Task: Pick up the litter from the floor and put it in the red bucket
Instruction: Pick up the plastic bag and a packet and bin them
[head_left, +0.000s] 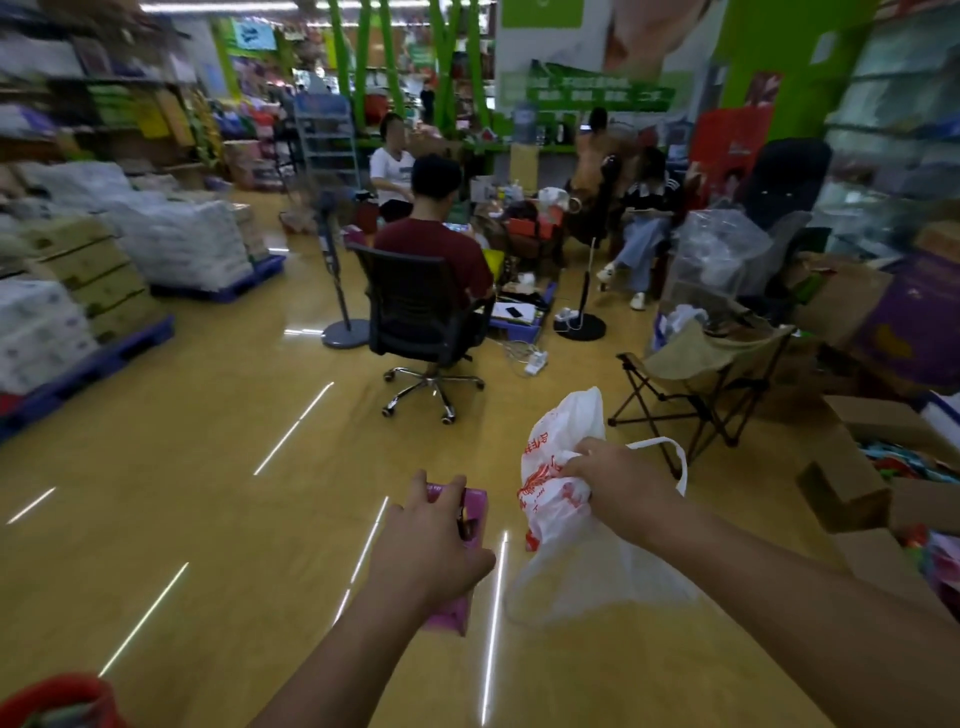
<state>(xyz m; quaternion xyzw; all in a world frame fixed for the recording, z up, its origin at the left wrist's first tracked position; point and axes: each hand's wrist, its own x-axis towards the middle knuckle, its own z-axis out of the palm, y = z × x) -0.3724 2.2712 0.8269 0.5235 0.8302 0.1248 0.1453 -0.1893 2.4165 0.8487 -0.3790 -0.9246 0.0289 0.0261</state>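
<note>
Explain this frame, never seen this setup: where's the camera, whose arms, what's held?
There is no machine here. A person wears one wide-angle camera on the head, looking forward and down, so the two bare arms are their own. The left hand grips a pink box. The right hand grips a crumpled white plastic bag with red print. The red bucket shows in the bottom left corner, on the yellow floor. Ahead, people sit near an office chair and a folding chair.
</note>
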